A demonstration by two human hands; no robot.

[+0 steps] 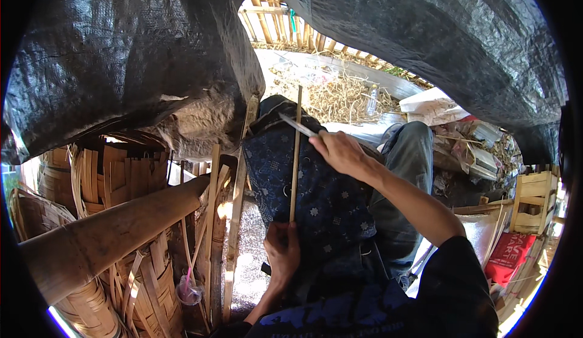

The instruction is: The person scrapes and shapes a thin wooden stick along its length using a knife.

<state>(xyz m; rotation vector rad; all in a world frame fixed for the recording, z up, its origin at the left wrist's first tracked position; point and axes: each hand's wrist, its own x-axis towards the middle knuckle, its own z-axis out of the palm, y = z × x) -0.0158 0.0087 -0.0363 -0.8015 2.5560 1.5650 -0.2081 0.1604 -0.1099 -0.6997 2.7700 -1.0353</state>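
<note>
Lit by daylight from beyond the tarp (pixel 425 40); washed out beside the straw (pixel 343 98). Dim beneath the tarp's left folds. Sharp along the stick (pixel 295 174); bowed toward the blackened, blue-fringed rim.

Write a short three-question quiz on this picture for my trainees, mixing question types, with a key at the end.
1. What does the right hand hold?
2. True or false: the left hand holds the far end of the strip.
3. What is the main colour of the patterned cloth under the strip?
A) Green
B) Dark blue
C) Yellow

Key:
1. A knife; its blade crosses the strip.
2. False; the left hand's fingers hold it nearer the person's body, and the far end is free.
3. B
</note>
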